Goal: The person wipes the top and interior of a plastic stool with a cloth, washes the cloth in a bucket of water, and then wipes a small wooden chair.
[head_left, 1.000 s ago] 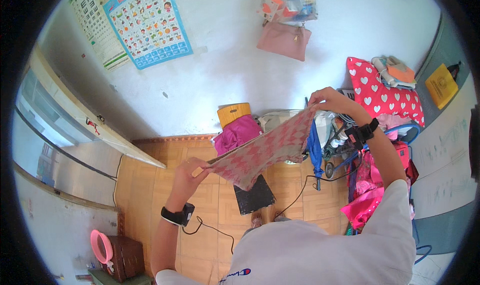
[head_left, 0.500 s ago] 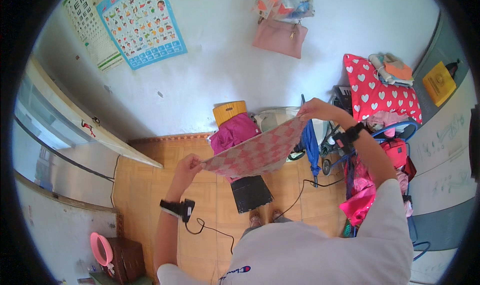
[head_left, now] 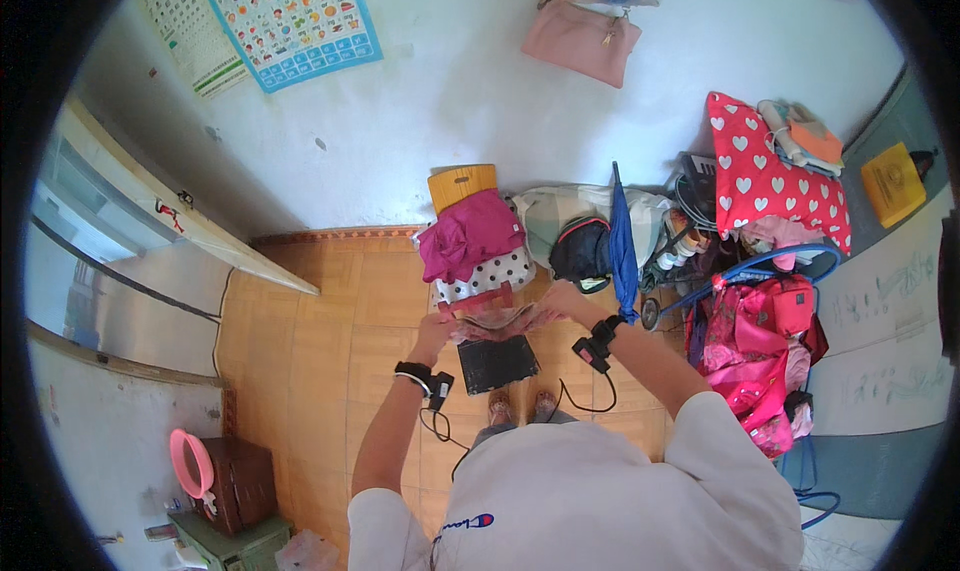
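Note:
A pink-and-grey diamond-patterned cloth [head_left: 490, 325] hangs between my two hands, bunched and sagging in the middle. My left hand [head_left: 436, 335] is closed on one end of it, and my right hand [head_left: 566, 303] grips the other. Just beneath the cloth is a flat black square panel [head_left: 497, 364], near my feet. Beyond my hands, a magenta garment [head_left: 470, 233] lies on white fabric with black dots [head_left: 486, 279], in front of a wooden chair back [head_left: 462, 183].
Right of the pile are a black bag [head_left: 582, 249] and an upright folded blue umbrella [head_left: 623, 241]. Farther right, pink bags [head_left: 760, 331] crowd a blue-framed rack below a red heart-patterned pillow [head_left: 765, 176]. An open door [head_left: 190, 211] stands at left. Cables hang from both wrist straps.
Both hands have come down and closer together. The cloth, stretched wide before, is now gathered and lower. The dotted fabric and black bag behind it have come into sight.

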`<state>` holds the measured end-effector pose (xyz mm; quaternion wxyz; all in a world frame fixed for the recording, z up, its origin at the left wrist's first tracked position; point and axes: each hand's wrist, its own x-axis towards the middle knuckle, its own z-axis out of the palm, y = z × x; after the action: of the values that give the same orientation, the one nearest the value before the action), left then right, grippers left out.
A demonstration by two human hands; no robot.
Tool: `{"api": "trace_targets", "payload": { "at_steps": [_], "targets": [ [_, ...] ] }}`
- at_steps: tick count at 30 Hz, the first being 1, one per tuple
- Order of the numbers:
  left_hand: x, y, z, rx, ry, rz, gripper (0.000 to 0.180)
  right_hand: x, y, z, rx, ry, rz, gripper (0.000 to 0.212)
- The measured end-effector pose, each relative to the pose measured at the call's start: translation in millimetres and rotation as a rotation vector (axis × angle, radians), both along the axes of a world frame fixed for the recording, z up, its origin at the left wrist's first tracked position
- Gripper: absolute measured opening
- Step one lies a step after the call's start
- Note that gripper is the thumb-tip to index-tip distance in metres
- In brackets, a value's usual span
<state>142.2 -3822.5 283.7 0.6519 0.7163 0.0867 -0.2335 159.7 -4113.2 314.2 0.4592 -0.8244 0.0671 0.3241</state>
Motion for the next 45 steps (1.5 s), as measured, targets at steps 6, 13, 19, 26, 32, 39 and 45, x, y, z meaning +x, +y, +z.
{"api": "trace_targets", "payload": {
  "at_steps": [6, 13, 19, 26, 32, 39, 45],
  "targets": [
    [-14, -4, -14, 0.042, -0.247, -0.119, 0.010, -10, 6, -1, -0.092, -0.208, 0.254, 0.021],
    [5, 88, 70, 0.211, -0.427, -0.146, 0.010, 1, -103, 65, -0.298, -0.616, 0.528, 0.023],
    [13, 94, 107, 0.192, -0.410, -0.205, 0.005, 19, -105, 107, 0.125, -0.304, 0.205, 0.024],
    [10, 78, 142, -0.173, -0.342, -0.171, 0.005, 21, -110, 141, 0.316, -0.231, 0.204, 0.022],
    [20, 73, 136, -0.411, -0.035, -0.033, 0.011, 23, -95, 128, 0.808, 0.061, -0.115, 0.024],
    [11, 73, 49, -0.258, 0.259, -0.052, 0.020, 7, -101, 1, 0.651, 0.540, -0.454, 0.020],
    [-25, 52, -17, -0.299, 0.474, 0.053, 0.028, -38, -77, -52, 0.609, 0.463, -0.489, 0.021]
  ]
}}
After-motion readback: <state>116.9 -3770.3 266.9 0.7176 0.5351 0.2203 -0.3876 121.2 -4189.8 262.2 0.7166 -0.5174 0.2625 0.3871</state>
